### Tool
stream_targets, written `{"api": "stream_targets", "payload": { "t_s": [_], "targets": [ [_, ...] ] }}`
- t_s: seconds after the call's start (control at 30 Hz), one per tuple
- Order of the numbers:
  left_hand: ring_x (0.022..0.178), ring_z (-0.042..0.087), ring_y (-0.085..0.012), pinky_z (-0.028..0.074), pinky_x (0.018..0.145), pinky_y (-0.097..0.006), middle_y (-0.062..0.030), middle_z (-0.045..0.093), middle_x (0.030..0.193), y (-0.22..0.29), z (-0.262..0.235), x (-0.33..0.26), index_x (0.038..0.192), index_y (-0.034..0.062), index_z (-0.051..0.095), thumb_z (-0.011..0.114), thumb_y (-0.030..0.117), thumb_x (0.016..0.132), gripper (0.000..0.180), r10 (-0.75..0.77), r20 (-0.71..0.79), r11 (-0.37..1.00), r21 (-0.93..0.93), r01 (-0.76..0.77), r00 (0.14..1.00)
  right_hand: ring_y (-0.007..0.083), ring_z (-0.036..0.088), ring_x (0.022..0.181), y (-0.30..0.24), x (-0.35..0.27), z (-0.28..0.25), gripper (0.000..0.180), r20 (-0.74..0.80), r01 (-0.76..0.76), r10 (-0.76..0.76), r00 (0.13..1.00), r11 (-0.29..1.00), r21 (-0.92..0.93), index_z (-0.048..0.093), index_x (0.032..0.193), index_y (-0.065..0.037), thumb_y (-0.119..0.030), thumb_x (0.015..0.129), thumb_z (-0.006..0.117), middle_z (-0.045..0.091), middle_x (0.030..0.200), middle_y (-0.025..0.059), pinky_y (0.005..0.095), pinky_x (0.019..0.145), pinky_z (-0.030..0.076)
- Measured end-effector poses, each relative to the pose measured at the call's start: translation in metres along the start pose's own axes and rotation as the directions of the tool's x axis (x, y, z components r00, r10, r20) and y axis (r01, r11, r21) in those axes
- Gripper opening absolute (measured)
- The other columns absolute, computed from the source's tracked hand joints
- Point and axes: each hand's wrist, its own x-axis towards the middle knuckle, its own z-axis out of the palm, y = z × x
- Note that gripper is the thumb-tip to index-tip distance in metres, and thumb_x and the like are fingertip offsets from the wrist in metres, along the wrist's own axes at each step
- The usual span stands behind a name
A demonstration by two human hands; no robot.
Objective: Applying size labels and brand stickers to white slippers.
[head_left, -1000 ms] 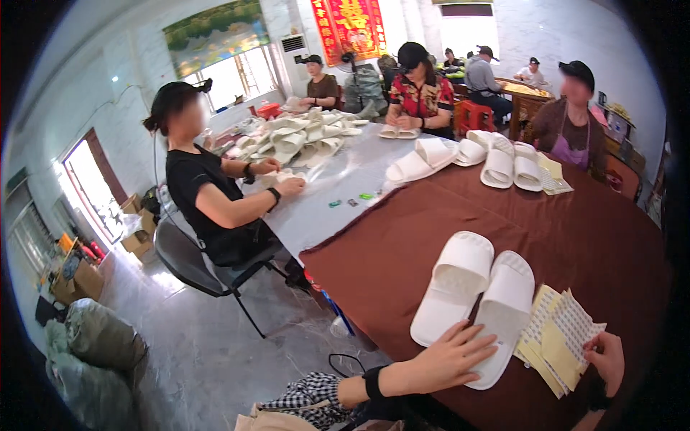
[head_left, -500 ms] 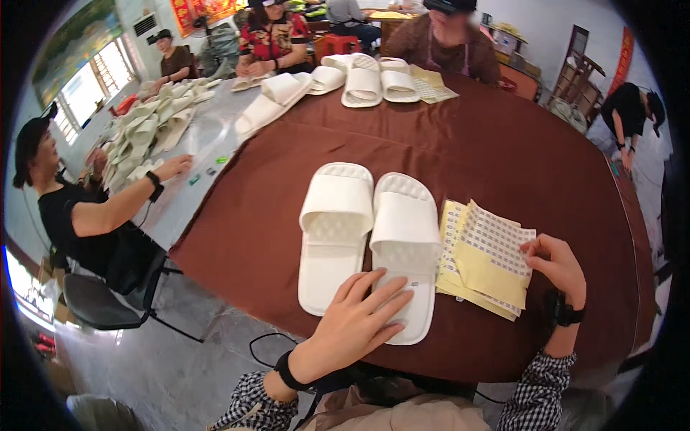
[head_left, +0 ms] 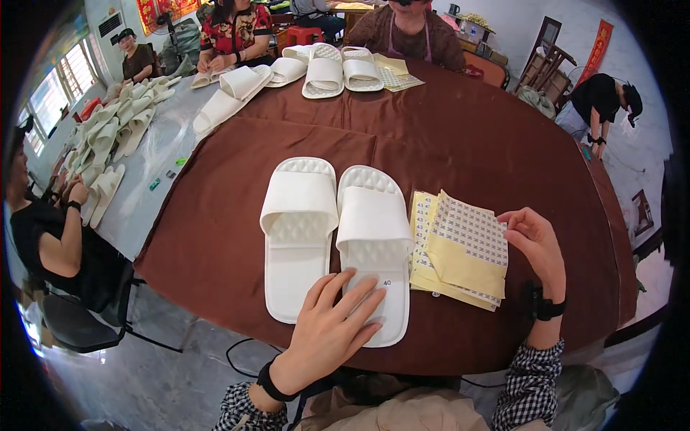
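Note:
A pair of white slippers lies side by side on the brown cloth in front of me, the left slipper [head_left: 297, 276] and the right slipper [head_left: 375, 215]. My left hand [head_left: 327, 320] rests on the heel part of the right slipper, fingers stretched out and slightly apart, beside a small dark printed mark. To the right of the pair lies a stack of yellow-backed sticker sheets [head_left: 460, 276], the top one with rows of small printed labels. My right hand [head_left: 533, 241] has thumb and forefinger pinched at that top sheet's right edge; whether a single sticker is between them cannot be seen.
The round table wears a brown cloth [head_left: 489, 129]. More white slippers [head_left: 325, 72] and sticker sheets [head_left: 394, 70] lie at its far side. On the left, a grey table [head_left: 154, 161] bears a slipper pile [head_left: 108, 129]. Several people work around; one [head_left: 54, 230] sits at left.
The whole view has shifted, so the table sits further left. My hands keep nearly the same places on slipper and sheets. The person at left has drawn an arm back toward a pair of slippers.

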Motion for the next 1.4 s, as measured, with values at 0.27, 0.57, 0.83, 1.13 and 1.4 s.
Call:
{"api": "stream_targets", "payload": {
  "t_s": [0.27,0.57,0.83,1.13,1.4],
  "targets": [
    [0.127,0.051,-0.0323,0.039,0.109,-0.047,-0.0051,0.059,0.135,-0.001,0.005,-0.002,0.136,0.016,0.063,0.072,0.03,0.087,0.052,-0.008,-0.035,0.999,0.052,0.01,0.999,0.0132,0.063,0.096,-0.062,-0.001,0.043,0.011,0.295,0.07,-0.094,0.951,0.994,0.089,0.064,0.096,0.0,-0.003,0.089,0.071,0.064,0.101,0.0054,0.0297,0.088,0.055],
    [0.127,0.052,-0.0305,0.039,0.109,-0.046,-0.004,0.059,0.135,-0.002,0.007,-0.003,0.136,0.0182,0.064,0.07,0.031,0.088,0.05,-0.013,-0.058,0.999,0.045,0.016,0.998,0.0151,0.068,0.086,-0.077,0.021,0.091,0.018,0.628,0.1,-0.054,0.776,0.994,-0.038,0.068,0.1,0.0,-0.015,0.093,0.073,0.072,0.094,0.0076,0.0298,0.076,0.054],
    [0.127,0.053,-0.0298,0.04,0.109,-0.045,-0.0038,0.059,0.134,-0.002,0.007,-0.004,0.134,0.0183,0.065,0.07,0.032,0.089,0.047,-0.005,-0.069,0.999,0.044,0.008,0.998,0.0185,0.067,0.077,-0.075,0.03,0.11,0.02,0.721,0.148,-0.026,0.693,0.983,-0.106,0.064,0.102,0.002,-0.017,0.096,0.067,0.071,0.086,0.012,0.0335,0.069,0.052],
    [0.127,0.053,-0.0298,0.039,0.11,-0.046,-0.0043,0.059,0.135,-0.002,0.007,-0.005,0.134,0.0191,0.065,0.069,0.033,0.09,0.046,-0.006,-0.074,0.999,0.042,0.009,0.997,0.0189,0.068,0.073,-0.086,0.026,0.12,0.017,0.705,-0.033,0.109,0.7,0.992,-0.121,0.061,0.101,0.002,-0.015,0.099,0.062,0.069,0.081,0.0124,0.0338,0.063,0.051],
    [0.128,0.052,-0.0298,0.039,0.11,-0.046,-0.0045,0.06,0.135,-0.002,0.009,-0.006,0.132,0.0191,0.066,0.07,0.032,0.09,0.044,-0.008,-0.077,0.999,0.049,0.011,0.997,0.0367,0.066,0.09,-0.095,0.038,0.122,0.012,0.791,0.468,-0.1,0.604,0.847,-0.25,0.06,0.098,-0.001,-0.013,0.096,0.059,0.066,0.093,0.0169,0.0453,0.079,0.051]
  ]
}}
